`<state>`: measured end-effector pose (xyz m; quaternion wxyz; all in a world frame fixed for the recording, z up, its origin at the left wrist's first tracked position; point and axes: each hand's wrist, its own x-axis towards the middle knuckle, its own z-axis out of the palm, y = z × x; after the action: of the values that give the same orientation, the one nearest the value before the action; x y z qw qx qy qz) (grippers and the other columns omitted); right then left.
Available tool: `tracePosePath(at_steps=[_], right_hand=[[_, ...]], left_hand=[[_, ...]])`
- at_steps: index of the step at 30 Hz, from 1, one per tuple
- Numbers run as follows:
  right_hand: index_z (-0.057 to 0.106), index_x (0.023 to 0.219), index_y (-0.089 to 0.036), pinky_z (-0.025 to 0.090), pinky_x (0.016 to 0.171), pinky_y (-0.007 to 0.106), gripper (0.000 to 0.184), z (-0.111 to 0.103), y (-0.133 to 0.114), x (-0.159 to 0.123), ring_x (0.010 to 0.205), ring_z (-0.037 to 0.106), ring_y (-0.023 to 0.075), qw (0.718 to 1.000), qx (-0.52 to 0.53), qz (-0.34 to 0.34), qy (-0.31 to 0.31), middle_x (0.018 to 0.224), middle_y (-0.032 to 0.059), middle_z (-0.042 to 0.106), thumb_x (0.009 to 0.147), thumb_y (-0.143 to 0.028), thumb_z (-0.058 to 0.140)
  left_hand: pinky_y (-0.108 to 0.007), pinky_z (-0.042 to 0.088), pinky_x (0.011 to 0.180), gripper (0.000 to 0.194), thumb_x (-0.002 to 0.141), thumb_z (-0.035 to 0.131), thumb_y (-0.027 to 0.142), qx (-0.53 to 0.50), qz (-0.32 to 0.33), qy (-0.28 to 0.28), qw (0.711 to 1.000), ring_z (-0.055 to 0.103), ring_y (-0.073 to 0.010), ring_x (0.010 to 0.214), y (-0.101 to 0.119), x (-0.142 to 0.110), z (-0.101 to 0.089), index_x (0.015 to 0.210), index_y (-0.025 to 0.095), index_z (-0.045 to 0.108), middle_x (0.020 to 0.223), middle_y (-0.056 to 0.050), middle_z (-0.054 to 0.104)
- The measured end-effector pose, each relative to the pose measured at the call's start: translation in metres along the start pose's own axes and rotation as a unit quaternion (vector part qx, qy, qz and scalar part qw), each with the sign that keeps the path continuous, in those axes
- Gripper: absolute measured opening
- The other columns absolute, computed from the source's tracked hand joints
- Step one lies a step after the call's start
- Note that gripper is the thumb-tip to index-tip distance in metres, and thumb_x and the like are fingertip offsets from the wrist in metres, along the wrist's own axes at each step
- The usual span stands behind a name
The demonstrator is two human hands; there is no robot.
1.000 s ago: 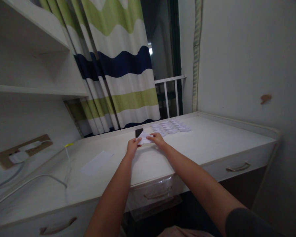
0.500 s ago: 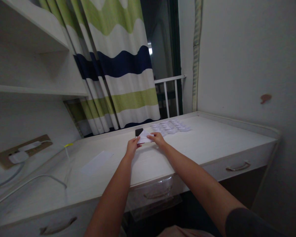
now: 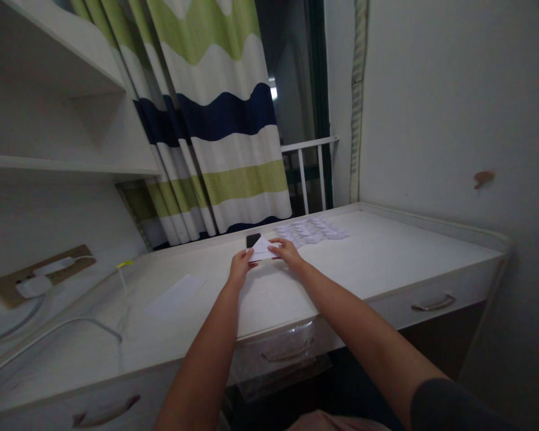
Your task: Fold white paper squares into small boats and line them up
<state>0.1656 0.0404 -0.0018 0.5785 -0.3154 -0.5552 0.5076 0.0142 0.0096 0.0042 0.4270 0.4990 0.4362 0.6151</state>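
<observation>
Together, left hand [image 3: 239, 268] and right hand [image 3: 288, 251] hold folded paper [image 3: 261, 249] in a narrow grip, beside a phone [image 3: 253, 240].

Left hand: fingers [image 3: 247, 255] on the near left edge of the folded white paper [image 3: 263, 249], at the middle of the white desk [image 3: 386, 251].
Right hand: [image 3: 287, 251] resting on that paper's right end, fingers pointing toward the left hand.
Beside the paper: a black smartphone [image 3: 253, 240] lying just past it, partly covered by its corner.
Farther right on the desk: a spread of small white paper pieces [image 3: 309, 230] near the back edge.
Left of the hands: a loose white sheet [image 3: 175, 296] lying flat on the desk.
Behind the desk: a striped green, navy and white curtain [image 3: 220, 120], hanging beside a white railing [image 3: 303, 173].
</observation>
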Motion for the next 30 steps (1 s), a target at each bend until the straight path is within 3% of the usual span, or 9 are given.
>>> tracePosePath(at_steps=[4, 11, 17, 22, 30], right_hand=[[0.052, 0.089, -0.019, 0.048, 0.050, 0.023, 0.033, 0.0004, 0.0018, -0.0017, 0.053, 0.053, 0.0097, 0.999, 0.014, -0.021, -0.022, 0.056, -0.0051, 0.053, 0.059, -0.027, 0.064], [0.054, 0.076, -0.018, 0.046, 0.045, 0.020, 0.013, 0.0021, 0.0007, -0.0008, 0.055, 0.054, 0.0094, 0.999, -0.011, 0.002, -0.047, 0.063, -0.0025, 0.054, 0.064, -0.020, 0.055], [0.059, 0.073, -0.017, 0.045, 0.047, 0.018, 0.013, 0.0009, -0.0009, 0.0000, 0.057, 0.052, 0.0080, 0.998, -0.011, -0.007, -0.054, 0.070, -0.0008, 0.057, 0.064, -0.015, 0.051], [0.062, 0.068, -0.015, 0.045, 0.047, 0.018, 0.017, 0.0019, 0.0022, 0.0029, 0.057, 0.052, 0.0083, 0.998, -0.018, 0.023, -0.052, 0.068, 0.0002, 0.058, 0.064, -0.010, 0.047], [0.065, 0.069, -0.014, 0.046, 0.052, 0.021, 0.013, 0.0008, 0.0026, 0.0027, 0.056, 0.055, 0.0081, 0.998, -0.013, 0.009, -0.054, 0.070, 0.0012, 0.061, 0.064, -0.010, 0.054]], left_hand=[[-0.020, 0.047, 0.048, 0.033, 0.063, 0.061, 0.026, 0.007, 0.024, 0.013, 1.000, 0.055, -0.0102, 0.059, 0.0001, 0.0003, -0.0009, 0.095, 0.020, 0.057, 0.075, -0.002, 0.059], [-0.018, 0.045, 0.047, 0.012, 0.061, 0.050, 0.021, 0.015, 0.023, 0.040, 0.999, 0.054, -0.0108, 0.063, -0.0015, 0.0020, -0.0025, 0.065, 0.016, 0.060, 0.077, -0.003, 0.058], [-0.020, 0.045, 0.047, 0.013, 0.057, 0.049, 0.019, -0.009, -0.004, 0.050, 0.999, 0.054, -0.0118, 0.062, 0.0022, 0.0003, -0.0008, 0.063, 0.016, 0.059, 0.077, -0.004, 0.059], [-0.022, 0.046, 0.047, 0.013, 0.056, 0.048, 0.018, -0.019, -0.014, 0.059, 0.998, 0.054, -0.0124, 0.062, 0.0042, -0.0009, -0.0006, 0.061, 0.015, 0.060, 0.076, -0.005, 0.058], [-0.022, 0.047, 0.048, 0.016, 0.058, 0.047, 0.017, -0.028, -0.015, 0.066, 0.997, 0.054, -0.0124, 0.063, 0.0015, 0.0011, -0.0021, 0.063, 0.014, 0.062, 0.078, -0.006, 0.058]])
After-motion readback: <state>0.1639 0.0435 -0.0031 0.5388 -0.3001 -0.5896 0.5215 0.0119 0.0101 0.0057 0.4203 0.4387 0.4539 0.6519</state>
